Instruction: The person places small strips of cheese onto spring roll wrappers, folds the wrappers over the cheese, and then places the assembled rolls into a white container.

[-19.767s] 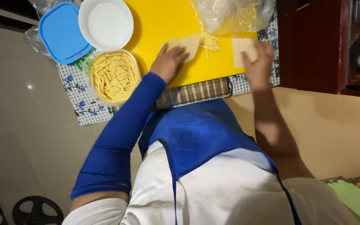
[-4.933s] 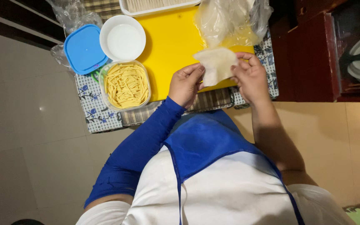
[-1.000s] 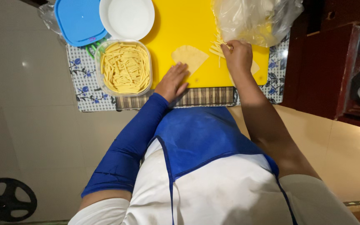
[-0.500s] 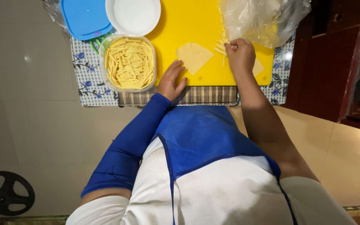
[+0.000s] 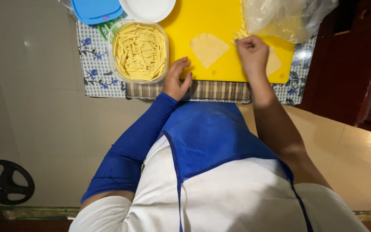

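Right hand [image 5: 251, 52] pinches pale strips [image 5: 240, 34] (thin, yellowish, clustered).

Board [image 5: 211, 25]: on the cloth [image 5: 95, 73], right of the tub [image 5: 139, 51].
Wrapper [image 5: 209, 49]: on the board, between left hand [image 5: 177, 79] and right hand [image 5: 252, 53].
Bag [image 5: 280, 17]: behind the right hand.
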